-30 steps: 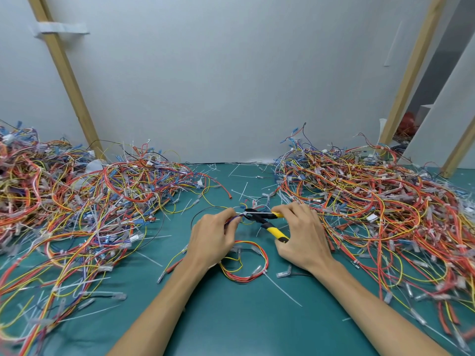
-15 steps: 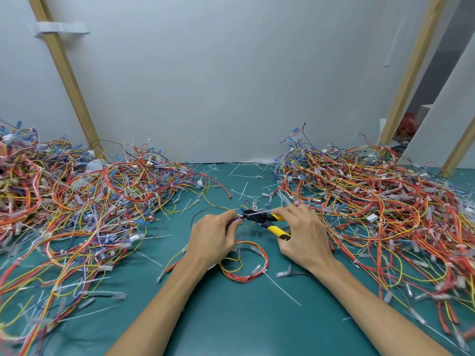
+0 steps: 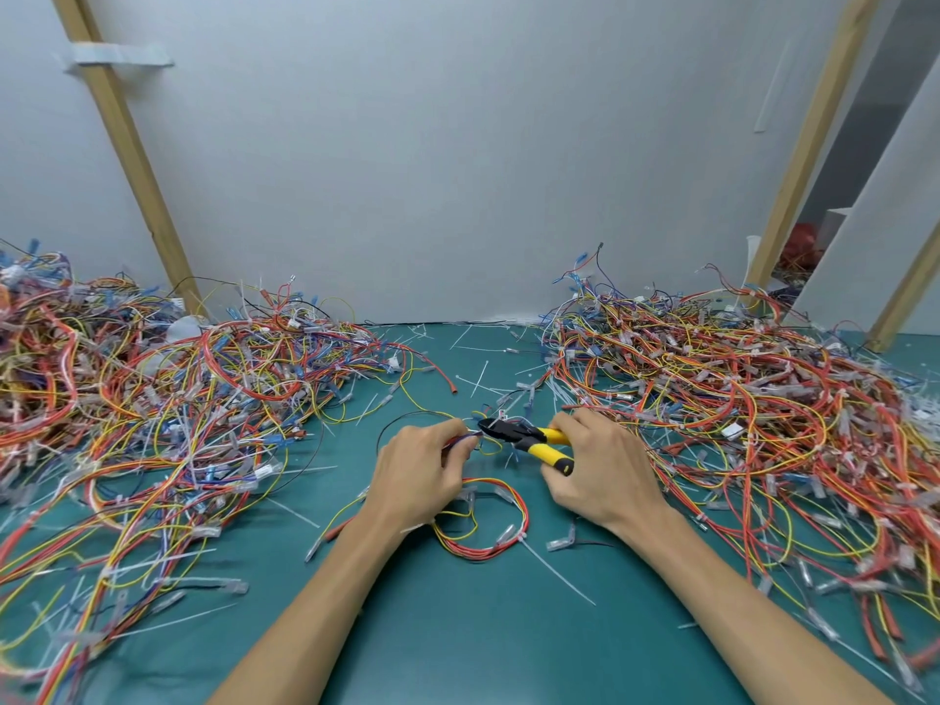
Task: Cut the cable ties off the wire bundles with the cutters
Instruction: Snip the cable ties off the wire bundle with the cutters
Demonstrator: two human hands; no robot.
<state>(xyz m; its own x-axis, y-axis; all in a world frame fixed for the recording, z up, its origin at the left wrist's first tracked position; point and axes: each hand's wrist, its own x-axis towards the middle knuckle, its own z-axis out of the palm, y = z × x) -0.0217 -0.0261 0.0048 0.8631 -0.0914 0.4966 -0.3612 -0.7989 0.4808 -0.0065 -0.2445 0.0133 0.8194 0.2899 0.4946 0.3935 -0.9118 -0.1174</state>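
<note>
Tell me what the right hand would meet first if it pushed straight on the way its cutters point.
Probably the wire bundle pinched by the left hand: the right hand aims the cutters leftward at it. Exact depth is unclear.

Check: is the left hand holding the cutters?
No, the right hand grips the cutters, while the left hand pinches the wire bundle.

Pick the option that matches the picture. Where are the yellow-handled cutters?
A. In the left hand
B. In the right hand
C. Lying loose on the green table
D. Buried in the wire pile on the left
B: the right hand grips the yellow handles of the cutters, whose black head points at the wires that the left hand pinches from the wire bundle.
</note>
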